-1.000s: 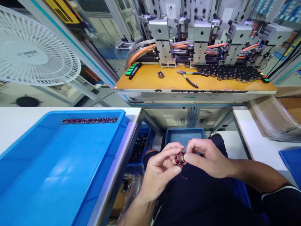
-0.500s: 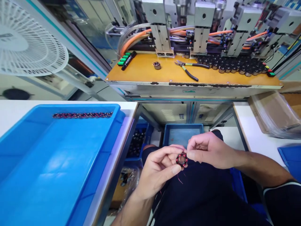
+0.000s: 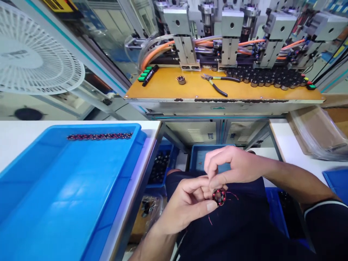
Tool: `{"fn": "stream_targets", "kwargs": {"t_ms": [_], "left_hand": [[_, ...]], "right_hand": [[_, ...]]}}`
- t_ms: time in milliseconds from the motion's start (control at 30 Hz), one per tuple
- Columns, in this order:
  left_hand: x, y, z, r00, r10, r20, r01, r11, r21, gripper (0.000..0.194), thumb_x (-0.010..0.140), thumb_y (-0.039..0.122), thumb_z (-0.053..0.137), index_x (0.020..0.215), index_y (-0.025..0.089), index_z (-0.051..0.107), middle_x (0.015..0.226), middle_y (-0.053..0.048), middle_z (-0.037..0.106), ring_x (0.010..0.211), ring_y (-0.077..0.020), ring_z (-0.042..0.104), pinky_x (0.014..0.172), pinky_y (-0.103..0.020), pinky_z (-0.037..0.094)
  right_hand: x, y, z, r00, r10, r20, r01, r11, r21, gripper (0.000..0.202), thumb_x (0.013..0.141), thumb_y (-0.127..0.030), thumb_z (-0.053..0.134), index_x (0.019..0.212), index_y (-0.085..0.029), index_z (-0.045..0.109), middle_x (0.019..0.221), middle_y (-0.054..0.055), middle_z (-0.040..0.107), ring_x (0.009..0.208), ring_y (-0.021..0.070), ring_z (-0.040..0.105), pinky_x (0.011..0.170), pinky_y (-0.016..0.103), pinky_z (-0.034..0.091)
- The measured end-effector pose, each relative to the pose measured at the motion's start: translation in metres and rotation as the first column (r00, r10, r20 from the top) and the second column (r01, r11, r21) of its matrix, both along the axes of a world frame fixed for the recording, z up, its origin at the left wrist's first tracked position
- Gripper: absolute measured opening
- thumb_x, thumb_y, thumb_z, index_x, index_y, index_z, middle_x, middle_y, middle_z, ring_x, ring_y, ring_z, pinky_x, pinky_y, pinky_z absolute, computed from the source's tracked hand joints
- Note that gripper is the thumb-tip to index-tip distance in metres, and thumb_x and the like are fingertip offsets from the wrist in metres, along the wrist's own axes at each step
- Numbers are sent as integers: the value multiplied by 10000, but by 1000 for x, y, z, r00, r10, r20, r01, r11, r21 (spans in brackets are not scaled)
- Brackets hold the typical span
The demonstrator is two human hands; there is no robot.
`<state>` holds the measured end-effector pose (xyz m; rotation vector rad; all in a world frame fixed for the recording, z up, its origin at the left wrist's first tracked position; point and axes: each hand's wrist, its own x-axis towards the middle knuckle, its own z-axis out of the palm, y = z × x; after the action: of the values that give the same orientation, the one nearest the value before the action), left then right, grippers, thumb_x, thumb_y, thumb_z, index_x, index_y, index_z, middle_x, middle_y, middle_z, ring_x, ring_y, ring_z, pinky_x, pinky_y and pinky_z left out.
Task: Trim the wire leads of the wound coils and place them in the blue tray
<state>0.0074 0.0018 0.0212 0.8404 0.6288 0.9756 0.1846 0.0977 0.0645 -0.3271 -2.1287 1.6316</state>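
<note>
No text can be read with certainty. Dark marks on the yellow label [image 3: 56,5] at the upper left are cut off by the frame's edge. The lettering on the white fan's hub [image 3: 16,54], the black marker [image 3: 150,75] at upper centre-left and the green mark [image 3: 218,107] on the pale panel [image 3: 244,108] is too blurred.

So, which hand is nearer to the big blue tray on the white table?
Left. The left hand, holding the wound ring, is right of the tray; the right hand is farther right.
</note>
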Motion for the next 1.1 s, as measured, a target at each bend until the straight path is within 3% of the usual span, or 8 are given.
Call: {"fn": "stream_targets", "kwargs": {"t_ms": [200,333,467,567,767,1100], "left_hand": [[-2,-3,-3,994,113,11,-113,993,45,242,728,154,791,964,209,782,1000,-82,760,709,-114,707,685,-184,579],[-2,-3,-10,984,176,39,-179,980,87,277,727,180,791,998,235,772,1022,-71,738,755,-137,710,683,-210,597],[0,-2,-13,984,178,30,-181,974,136,262,736,176,780,990,242,775,1049,-69,714,742,-126,697,677,-211,591],[1,-1,-11,979,201,-23,-195,967,165,241,718,178,795,954,225,786,1023,-81,719,673,-102,670,658,-204,577],[0,-3,-7,969,233,-84,-212,955,208,235,693,191,812,924,231,793,957,-80,737,680,-124,662,640,-217,560],[-2,-6,-14,990,119,70,-127,985,117,251,724,208,788,974,214,766,1018,-75,668,660,-117,670,645,-230,579]], "right_hand": [[7,-16,-5,945,-326,21,325,945,37,189,874,-184,655,698,-153,596,719,-12,609,670,98,550,653,225,432],[16,-28,0,898,-422,120,428,904,-20,189,871,-223,646,699,-159,599,720,-11,617,676,105,556,652,231,430],[20,-35,9,881,-418,220,447,888,-106,206,849,-291,672,702,-155,623,716,-3,634,663,107,557,628,220,429],[20,-36,14,896,-334,293,399,895,-199,175,820,-305,688,764,-142,654,712,0,648,626,100,554,581,204,422],[14,-35,21,873,-226,432,319,935,-156,75,798,-128,606,771,-129,676,634,-25,621,592,86,541,544,180,389],[17,-45,20,922,-256,289,290,954,-79,135,865,-155,570,762,-141,657,727,-7,642,644,83,553,620,181,409]]}}
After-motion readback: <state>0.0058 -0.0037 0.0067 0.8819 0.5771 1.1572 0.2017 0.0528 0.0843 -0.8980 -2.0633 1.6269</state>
